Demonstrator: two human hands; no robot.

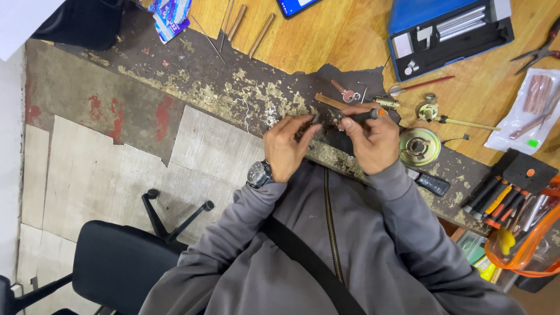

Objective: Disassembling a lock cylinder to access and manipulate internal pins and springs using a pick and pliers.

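Observation:
My left hand, with a wristwatch on its wrist, pinches a small dark part at the worn edge of the workbench. Close beside it, my right hand grips a small screwdriver with a black shaft and orange tip, held level and pointing toward the part. What the part is stays unclear, since my fingers cover most of it. A key and a flat brown strip lie just beyond my hands.
A round metal lock body sits right of my right hand. Farther back stand an open blue tool case, pliers and a plastic bag. A screwdriver set lies at the right. A black chair stands lower left.

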